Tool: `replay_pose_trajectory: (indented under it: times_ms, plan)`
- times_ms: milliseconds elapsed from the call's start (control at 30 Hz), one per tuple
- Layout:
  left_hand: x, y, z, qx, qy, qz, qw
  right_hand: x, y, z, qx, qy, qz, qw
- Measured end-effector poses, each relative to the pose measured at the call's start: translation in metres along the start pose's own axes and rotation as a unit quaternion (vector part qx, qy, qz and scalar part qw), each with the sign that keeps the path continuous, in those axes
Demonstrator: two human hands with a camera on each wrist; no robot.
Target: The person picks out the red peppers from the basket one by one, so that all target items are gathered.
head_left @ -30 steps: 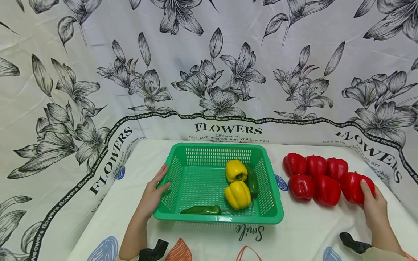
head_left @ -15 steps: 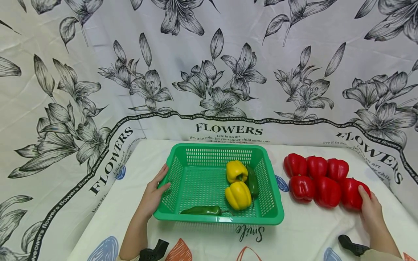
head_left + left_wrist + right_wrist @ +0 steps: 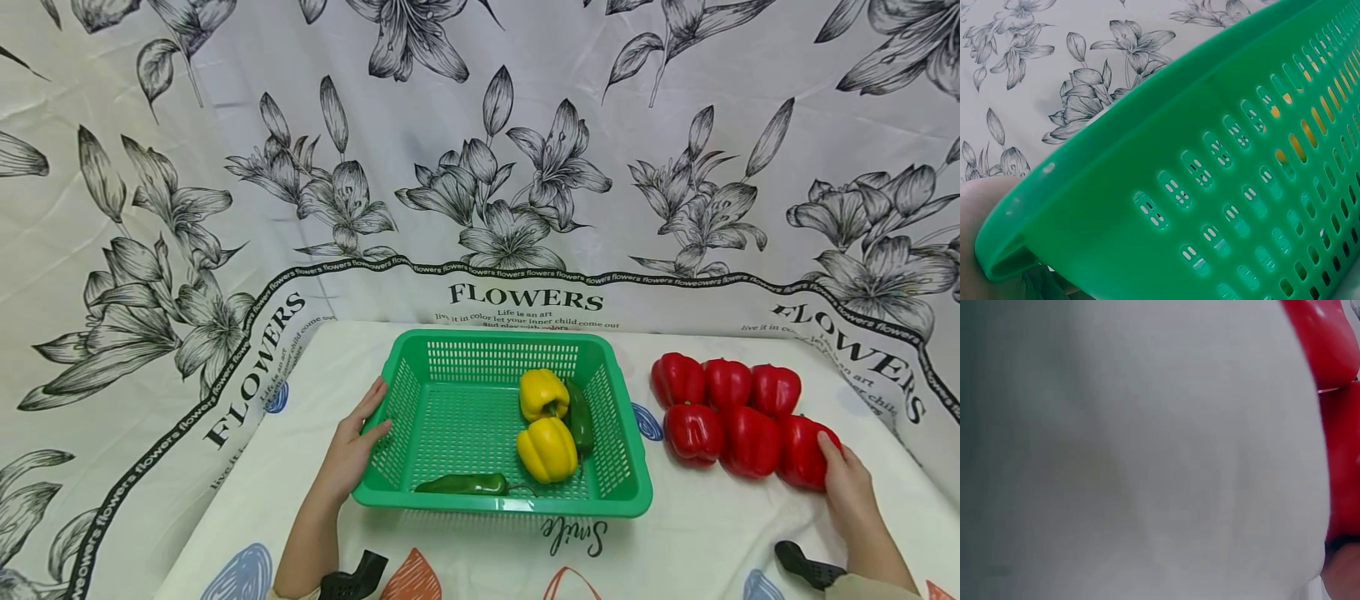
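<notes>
At the left end of a green plastic basket [image 3: 510, 502], my left hand [image 3: 354, 454] grips the rim, its thumb over the edge. The left wrist view shows the basket's slotted wall [image 3: 1116, 187] close up. On the right, my right hand [image 3: 851, 492] holds a red bell pepper [image 3: 801, 454] by its right side, thumb on top, the other fingers mostly hidden. This pepper stands at the right end of the front row, against another red bell pepper [image 3: 752, 442]. Red pepper skin [image 3: 1342, 456] shows at the edge of the right wrist view.
Inside the basket lie two yellow bell peppers [image 3: 547, 450], a green chili pepper [image 3: 465, 483] along the front and a darker green one [image 3: 579, 417] at the right. Several red bell peppers [image 3: 677, 379] form two rows on the tablecloth [image 3: 675, 542]. A flowered curtain [image 3: 480, 183] hangs behind.
My right hand has brought its red bell pepper left and toward me, down beside the front row, where it now stands against its neighbour. The left hand and basket have stayed put.
</notes>
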State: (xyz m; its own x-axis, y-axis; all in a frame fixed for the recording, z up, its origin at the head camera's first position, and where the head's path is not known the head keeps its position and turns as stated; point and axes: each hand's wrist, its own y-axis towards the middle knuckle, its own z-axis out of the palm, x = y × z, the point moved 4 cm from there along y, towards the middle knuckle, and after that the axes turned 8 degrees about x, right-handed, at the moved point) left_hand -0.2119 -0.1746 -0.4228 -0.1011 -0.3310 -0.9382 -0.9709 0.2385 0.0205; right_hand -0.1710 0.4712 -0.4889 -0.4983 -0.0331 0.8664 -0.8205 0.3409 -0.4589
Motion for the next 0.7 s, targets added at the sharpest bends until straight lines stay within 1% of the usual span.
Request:
replay_pose_trajectory:
  times_ms: [167,300,367,433,567,633,700]
  plan:
    - [0.004,0.0,-0.001,-0.004,0.005,-0.008,0.9999,0.006,-0.001,0.002,0.003,-0.085,-0.023,0.9961]
    - [0.005,0.0,-0.002,-0.016,0.005,-0.006,0.9998,0.01,0.001,0.003,0.008,-0.094,-0.037,0.9949]
    - [0.005,-0.001,-0.003,-0.039,0.005,-0.01,0.9992,0.01,0.002,0.003,0.013,-0.093,-0.036,0.9949]
    - [0.003,-0.003,-0.005,-0.077,0.007,-0.016,0.9969,0.009,0.003,0.002,0.016,-0.093,-0.034,0.995]
    - [-0.002,-0.011,-0.014,-0.165,0.012,-0.02,0.9861,0.01,0.001,0.002,0.015,-0.104,-0.034,0.9938]
    - [-0.007,-0.016,-0.021,-0.194,0.02,-0.007,0.9807,0.012,-0.002,0.001,0.008,-0.116,-0.028,0.9928]
    - [-0.015,-0.02,-0.03,-0.208,0.043,0.012,0.9771,0.016,-0.006,-0.002,-0.007,-0.129,-0.018,0.9915]
